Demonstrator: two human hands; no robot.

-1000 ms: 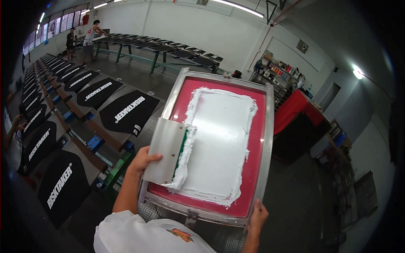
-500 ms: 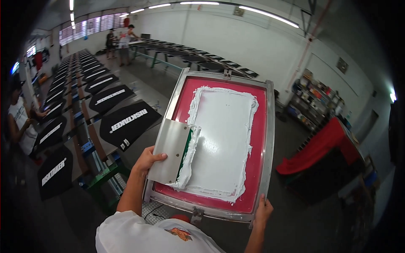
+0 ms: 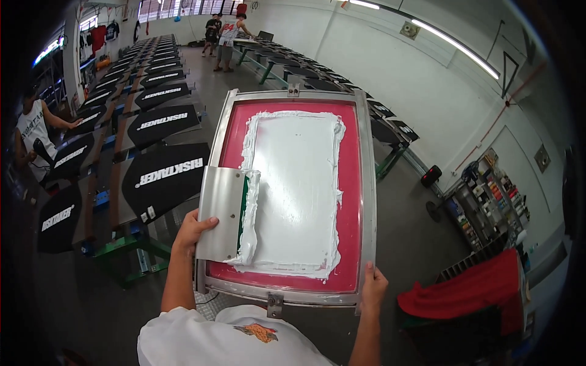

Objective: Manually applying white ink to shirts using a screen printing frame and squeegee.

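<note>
A metal-framed printing screen with pink mesh is held up in front of me, bearing thick white ink in a rough rectangle. A metal squeegee with a green blade lies along its left side, white ink heaped at the blade. My left hand is closed on the squeegee's outer edge, thumb on its plate, possibly gripping the frame beneath too. My right hand is closed round the frame's lower right side.
Rows of pallets with black printed panels run away at my left, a seated co-worker beside them. Two co-workers stand at a far printing bench. At right are a supply rack and a red cloth over a stand.
My view has swung leftward along the pallet rows, and the background has shifted right. The screen appears slightly higher and more upright in view, still gripped by both hands with the squeegee on it.
</note>
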